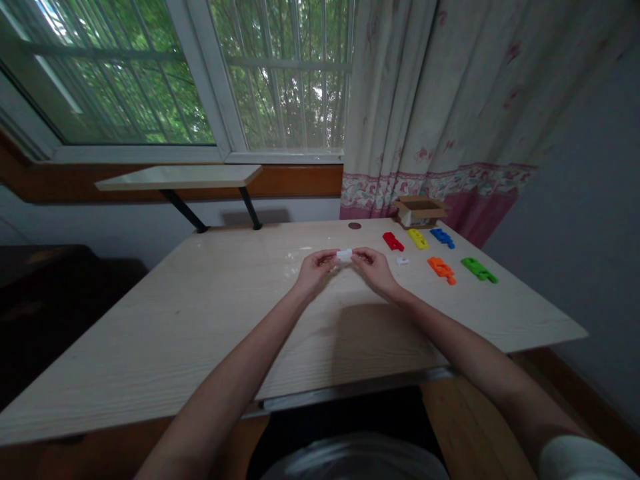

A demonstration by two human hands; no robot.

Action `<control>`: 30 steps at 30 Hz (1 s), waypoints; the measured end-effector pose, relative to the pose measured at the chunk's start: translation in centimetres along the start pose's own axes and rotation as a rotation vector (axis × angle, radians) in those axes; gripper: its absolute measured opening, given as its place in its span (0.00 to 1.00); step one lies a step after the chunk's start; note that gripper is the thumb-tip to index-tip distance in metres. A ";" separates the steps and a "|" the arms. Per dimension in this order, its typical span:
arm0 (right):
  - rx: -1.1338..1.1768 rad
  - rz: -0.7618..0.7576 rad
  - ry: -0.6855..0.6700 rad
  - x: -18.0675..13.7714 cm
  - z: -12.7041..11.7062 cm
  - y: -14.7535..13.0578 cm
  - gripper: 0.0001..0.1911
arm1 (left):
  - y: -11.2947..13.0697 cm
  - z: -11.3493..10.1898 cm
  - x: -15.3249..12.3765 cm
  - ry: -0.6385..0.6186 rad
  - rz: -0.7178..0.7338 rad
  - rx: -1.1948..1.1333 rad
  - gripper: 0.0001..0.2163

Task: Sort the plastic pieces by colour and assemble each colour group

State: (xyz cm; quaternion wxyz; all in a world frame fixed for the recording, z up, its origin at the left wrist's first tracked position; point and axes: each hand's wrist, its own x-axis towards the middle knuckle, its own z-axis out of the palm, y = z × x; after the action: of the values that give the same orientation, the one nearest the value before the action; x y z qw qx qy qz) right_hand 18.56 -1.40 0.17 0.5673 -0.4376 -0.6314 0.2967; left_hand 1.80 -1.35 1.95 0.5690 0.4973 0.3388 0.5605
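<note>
1. The left hand (315,272) and the right hand (374,270) meet above the middle of the bench (200,327), both partly closed, their fingers curled inward
2. Between them, a small white plastic piece (344,255) is pinched from both sides, with the fingertips of each hand on it; much of it is hidden, so its exact shape is hard to tell
3. Just beyond the right hand lies a smaller white scrap (403,261)
4. Further right of the hands sit a red piece (393,241), a yellow piece (418,239) and a blue piece (443,238) in a far row, with an orange piece (441,270) and a green piece (479,269) nearer
5. Ahead of the hands rests a round brown disc (355,225), and ahead and to their right an open cardboard box (419,211) stands at the bench's far edge
</note>
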 end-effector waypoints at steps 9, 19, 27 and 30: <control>0.138 -0.028 -0.050 0.0 -0.1 -0.2 0.19 | -0.2 -0.1 0.2 0.008 -0.030 -0.038 0.20; 0.141 -0.024 -0.021 0.0 -0.1 -0.3 0.17 | -0.2 0.0 0.1 0.015 -0.013 -0.051 0.19; 0.151 -0.018 -0.007 0.1 -0.2 -0.6 0.17 | -0.4 -0.1 0.2 -0.009 -0.013 -0.076 0.20; 0.132 -0.017 -0.018 0.0 -0.2 -0.7 0.17 | -0.6 -0.2 0.2 -0.008 -0.014 -0.065 0.20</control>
State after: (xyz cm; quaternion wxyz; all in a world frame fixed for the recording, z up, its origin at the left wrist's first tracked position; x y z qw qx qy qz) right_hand 18.64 -1.72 0.87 0.5918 -0.3910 -0.6192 0.3369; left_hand 1.82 -0.99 1.39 0.5900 0.4784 0.3215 0.5655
